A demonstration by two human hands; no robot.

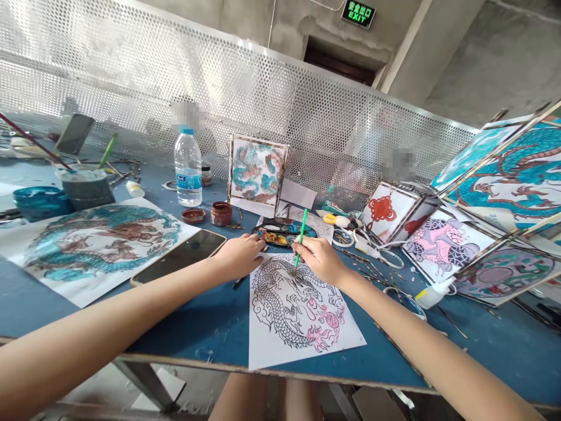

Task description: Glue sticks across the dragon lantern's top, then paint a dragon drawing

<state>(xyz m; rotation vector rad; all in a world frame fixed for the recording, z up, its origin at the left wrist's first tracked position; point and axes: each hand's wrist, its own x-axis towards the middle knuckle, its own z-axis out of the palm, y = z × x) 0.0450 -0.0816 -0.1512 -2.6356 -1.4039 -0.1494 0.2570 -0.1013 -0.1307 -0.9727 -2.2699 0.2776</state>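
Single view, head-worn camera, looking forward and down across the blue bench (210, 327) from its near edge. Both forearms enter from the bottom corners and converge near frame centre on the dragon outline sheet (298, 316), which sits close to the lens, just inside the near edge. Wide-angle optics: the bench edge bows, and the perforated metal screen (263, 99) along the far side curves across the frame. The upward reach of the view takes in the concrete wall and a green exit sign (358, 13) at top. Below the bench edge, the wearer's knees show. No second view to compare.
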